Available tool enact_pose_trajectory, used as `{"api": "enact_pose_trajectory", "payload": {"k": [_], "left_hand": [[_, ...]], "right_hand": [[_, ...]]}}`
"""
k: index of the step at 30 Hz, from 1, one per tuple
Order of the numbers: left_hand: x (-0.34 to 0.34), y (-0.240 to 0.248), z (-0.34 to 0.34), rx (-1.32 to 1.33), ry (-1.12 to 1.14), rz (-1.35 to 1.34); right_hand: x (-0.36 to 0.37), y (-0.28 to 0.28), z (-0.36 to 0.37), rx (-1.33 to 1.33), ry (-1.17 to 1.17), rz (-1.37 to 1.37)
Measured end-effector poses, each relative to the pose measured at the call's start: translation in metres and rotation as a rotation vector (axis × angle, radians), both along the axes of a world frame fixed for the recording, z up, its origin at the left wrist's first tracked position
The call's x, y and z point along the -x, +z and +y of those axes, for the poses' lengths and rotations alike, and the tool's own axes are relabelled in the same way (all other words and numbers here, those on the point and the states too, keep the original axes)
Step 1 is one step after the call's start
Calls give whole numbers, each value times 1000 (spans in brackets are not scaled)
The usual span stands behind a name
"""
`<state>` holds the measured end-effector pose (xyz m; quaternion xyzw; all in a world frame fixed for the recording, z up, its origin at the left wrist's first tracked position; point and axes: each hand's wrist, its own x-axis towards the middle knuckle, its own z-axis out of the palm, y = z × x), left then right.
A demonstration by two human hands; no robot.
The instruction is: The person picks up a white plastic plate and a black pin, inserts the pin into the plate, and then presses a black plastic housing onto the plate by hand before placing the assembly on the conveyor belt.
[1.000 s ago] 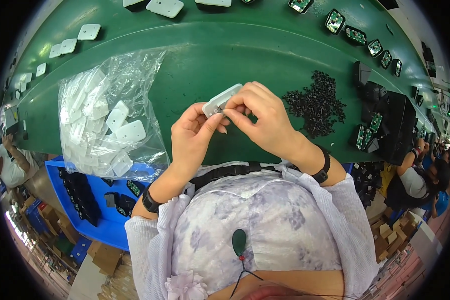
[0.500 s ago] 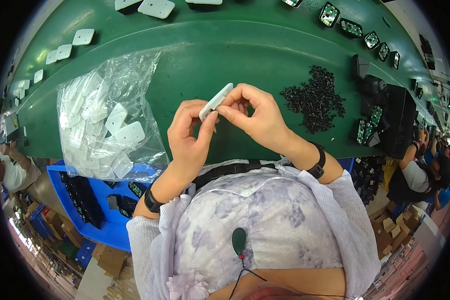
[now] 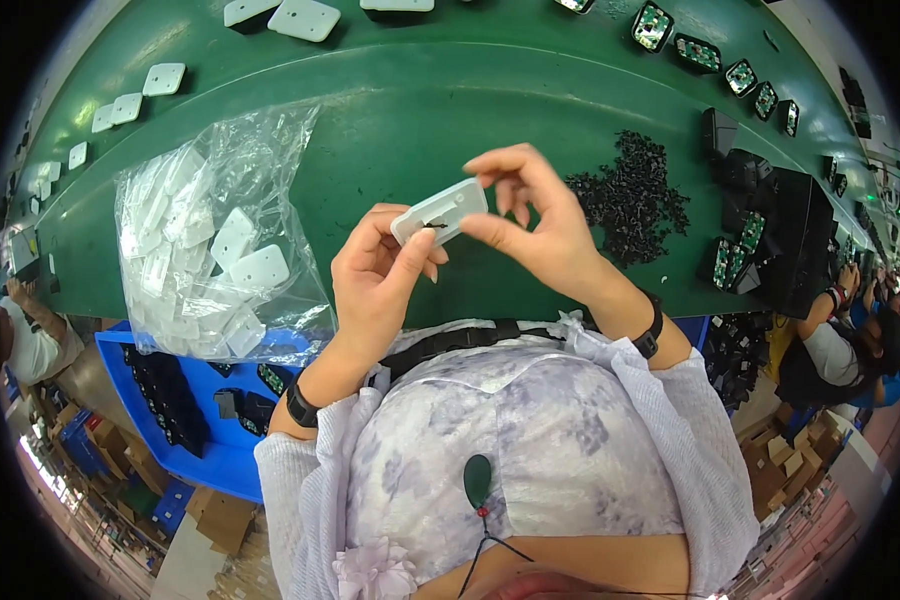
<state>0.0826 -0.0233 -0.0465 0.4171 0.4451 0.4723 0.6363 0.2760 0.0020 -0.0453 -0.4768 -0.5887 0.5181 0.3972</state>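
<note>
White plastic plate (image 3: pixel 440 211) sits pinched between both hands above the green counter (image 3: pixel 420 100). Left of the fingers lies a clear bag of similar plates (image 3: pixel 210 240). The left hand (image 3: pixel 380 285) grips the plate's lower end with thumb and fingers; the right hand (image 3: pixel 535 225) pinches its upper end. Right of the fingers lies a heap of small black parts (image 3: pixel 630 195).

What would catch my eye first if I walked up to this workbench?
At the centre, the left hand and right hand hold a small white rectangular plastic plate over the green table. To the left lies a clear plastic bag of similar white plates; to the right, a heap of small black parts.
</note>
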Motion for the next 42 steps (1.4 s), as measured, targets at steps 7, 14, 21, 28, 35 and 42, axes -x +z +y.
{"api": "enact_pose_trajectory", "payload": {"k": [7,14,21,28,35,42], "left_hand": [[0,-5,-2,-12,-87,71],[2,-1,-1,54,-161,0],[3,-7,21,143,-193,-15],[4,-1,32,146,-150,-54],[19,-9,69,101,-65,418],[13,-23,98,-550,-63,1085]], "right_hand": [[2,-4,1,317,143,119],[-2,2,6,402,114,183],[-3,3,22,468,95,160],[-11,11,33,565,203,253],[-30,4,119,-653,-69,-637],[-31,-10,229,-777,196,-947]]}}
